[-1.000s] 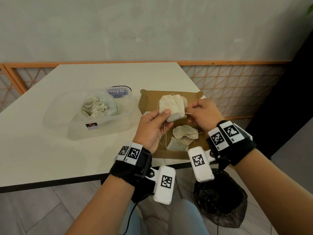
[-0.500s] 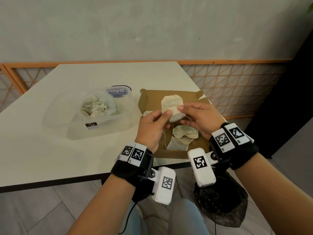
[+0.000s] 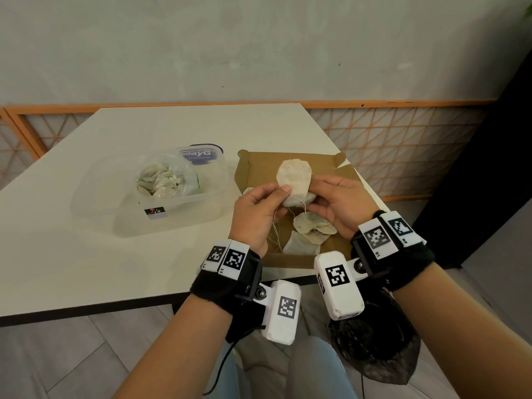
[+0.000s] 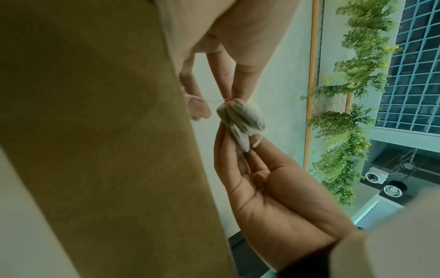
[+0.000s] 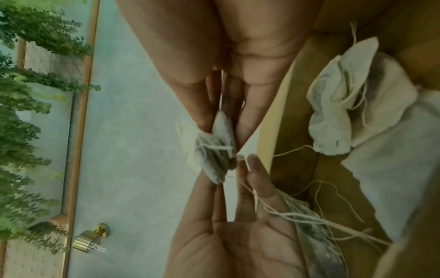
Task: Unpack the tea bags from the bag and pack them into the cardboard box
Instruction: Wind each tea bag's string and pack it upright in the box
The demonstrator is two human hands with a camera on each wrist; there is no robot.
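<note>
Both hands hold a small bundle of pale tea bags just above the open brown cardboard box. My left hand pinches the bundle from the left, thumb on the front bag. My right hand grips it from the right and below. In the wrist views the bundle sits between the fingertips of both hands, with thin strings trailing. More tea bags lie in the box below. A clear plastic bag of tea bags sits to the left.
The plastic bag rests inside a clear plastic container on the white table. The box lies at the table's near right corner. A dark bag sits on the floor under my right wrist. An orange lattice rail runs behind.
The fanned-out tea bags have been gathered into a tighter bundle with one bag standing upright. My right hand has turned under the bundle, and both hands stay over the box.
</note>
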